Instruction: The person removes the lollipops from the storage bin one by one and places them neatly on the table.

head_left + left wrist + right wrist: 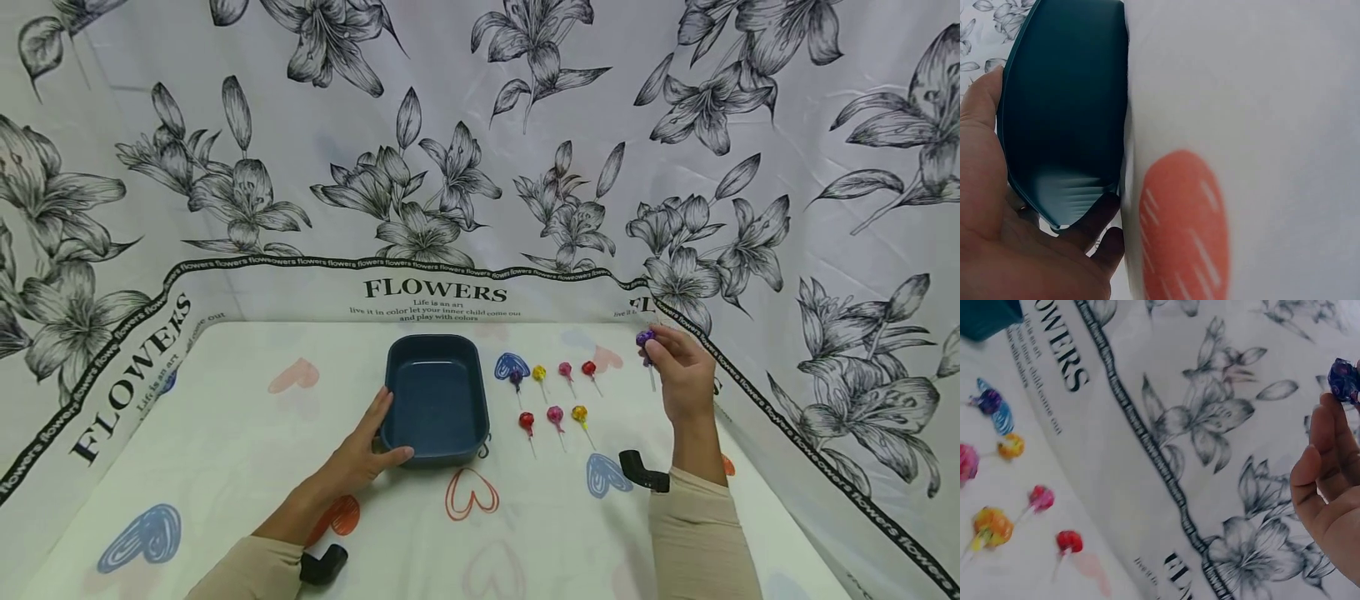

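Observation:
My left hand (pixel 365 450) rests against the left wall and near left corner of a dark blue rectangular dish (pixel 437 457), its fingers fairly straight along the side. The left wrist view shows the thumb and fingers of that hand (pixel 997 200) touching the dish (pixel 1066 94). Over at the right, my right hand (pixel 686 371) pinches a purple-wrapped lollipop (pixel 645 337), raised above the table with its white stick pointing down. In the right wrist view, the same lollipop (pixel 1343 381) is partly cut off by the frame edge, above the fingers of the right hand (pixel 1332 494).
Several lollipops lie in two rows right of the dish, among them a purple one (pixel 515 377), a yellow one (pixel 580 413) and a red one (pixel 527 420). A white cloth with printed hearts covers the table (pixel 240 450). Behind hangs a floral curtain (pixel 450 100).

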Demonstrator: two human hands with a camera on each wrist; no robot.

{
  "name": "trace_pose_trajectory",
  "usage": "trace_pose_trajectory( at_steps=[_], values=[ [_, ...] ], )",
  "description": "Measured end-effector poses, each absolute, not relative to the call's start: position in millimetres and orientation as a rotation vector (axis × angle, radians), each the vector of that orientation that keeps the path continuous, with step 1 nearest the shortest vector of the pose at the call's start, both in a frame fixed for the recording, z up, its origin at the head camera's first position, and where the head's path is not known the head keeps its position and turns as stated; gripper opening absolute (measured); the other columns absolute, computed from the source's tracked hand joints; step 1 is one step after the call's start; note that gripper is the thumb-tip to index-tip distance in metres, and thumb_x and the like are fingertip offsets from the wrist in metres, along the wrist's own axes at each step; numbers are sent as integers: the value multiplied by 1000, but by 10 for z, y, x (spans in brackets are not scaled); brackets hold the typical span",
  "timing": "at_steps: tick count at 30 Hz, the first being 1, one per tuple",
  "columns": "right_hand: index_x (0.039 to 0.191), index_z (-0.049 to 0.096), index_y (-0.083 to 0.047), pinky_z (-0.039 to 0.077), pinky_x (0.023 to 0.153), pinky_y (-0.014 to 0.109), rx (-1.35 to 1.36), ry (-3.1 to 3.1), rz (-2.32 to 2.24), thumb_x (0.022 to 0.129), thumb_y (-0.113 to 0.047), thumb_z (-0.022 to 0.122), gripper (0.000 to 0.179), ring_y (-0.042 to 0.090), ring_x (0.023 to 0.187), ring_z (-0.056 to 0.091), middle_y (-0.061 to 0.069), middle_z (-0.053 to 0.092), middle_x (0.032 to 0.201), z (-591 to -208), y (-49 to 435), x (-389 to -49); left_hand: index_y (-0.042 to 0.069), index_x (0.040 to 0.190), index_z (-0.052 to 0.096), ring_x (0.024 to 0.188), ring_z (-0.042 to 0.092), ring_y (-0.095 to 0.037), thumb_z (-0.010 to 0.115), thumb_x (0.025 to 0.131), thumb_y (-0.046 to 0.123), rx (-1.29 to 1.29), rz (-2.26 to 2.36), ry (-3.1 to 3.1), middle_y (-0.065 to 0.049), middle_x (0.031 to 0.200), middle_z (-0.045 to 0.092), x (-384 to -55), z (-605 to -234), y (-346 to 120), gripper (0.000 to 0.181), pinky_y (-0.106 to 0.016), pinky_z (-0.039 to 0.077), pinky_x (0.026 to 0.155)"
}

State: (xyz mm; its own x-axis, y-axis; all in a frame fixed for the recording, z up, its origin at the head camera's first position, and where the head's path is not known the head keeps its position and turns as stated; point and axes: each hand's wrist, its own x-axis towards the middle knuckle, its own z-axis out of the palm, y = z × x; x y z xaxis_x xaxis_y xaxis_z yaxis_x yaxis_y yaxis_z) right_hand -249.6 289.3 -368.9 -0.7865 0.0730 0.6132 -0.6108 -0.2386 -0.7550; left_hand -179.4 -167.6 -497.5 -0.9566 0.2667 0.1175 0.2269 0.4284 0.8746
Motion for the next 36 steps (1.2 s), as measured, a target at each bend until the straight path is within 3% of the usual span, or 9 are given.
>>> trace_pose_trajectory(
  at_steps=[7,14,23,31,36],
  values=[
    [119,62,9,51,71,20,144,-1952,1959,89,-6,70,34,12,84,64,0,69,94,-4288,3048,-2730,8,156,7,144,0,-35,74,86,35,439,1595,2619,-6,161,-5,-1786,-4995,-1669,100,-62,10,108],
    [121,66,-5,48,70,23,-141,-2288,1792,88,-27,73,40,11,88,61,-7,68,99,-4630,3112,-2845,9,156,7,144,1,-36,73,86,38,424,1561,2635,-5,161,-4,-1776,-5005,-1667,100,-63,10,108],
    [129,62,-7,46,77,29,-252,-2556,1672,90,-33,71,48,17,96,56,7,64,113,-4844,3153,-2906,6,155,7,144,2,-36,74,86,33,446,1573,2639,-8,161,-4,-1772,-4971,-1643,100,-61,12,109],
    [123,65,-6,42,90,42,-165,-2764,1421,93,-23,66,34,29,106,57,15,64,116,-4991,3125,-2917,6,155,7,144,1,-35,73,86,35,431,1554,2647,-7,161,-4,-1767,-4949,-1640,100,-61,11,109],
    [120,67,-5,45,87,44,-134,-2832,1300,92,-20,67,31,31,104,59,15,66,112,-5037,3101,-2913,5,155,8,143,2,-38,73,87,32,433,1560,2647,-9,161,-4,-1761,-4941,-1642,98,-62,11,108]
  ],
)
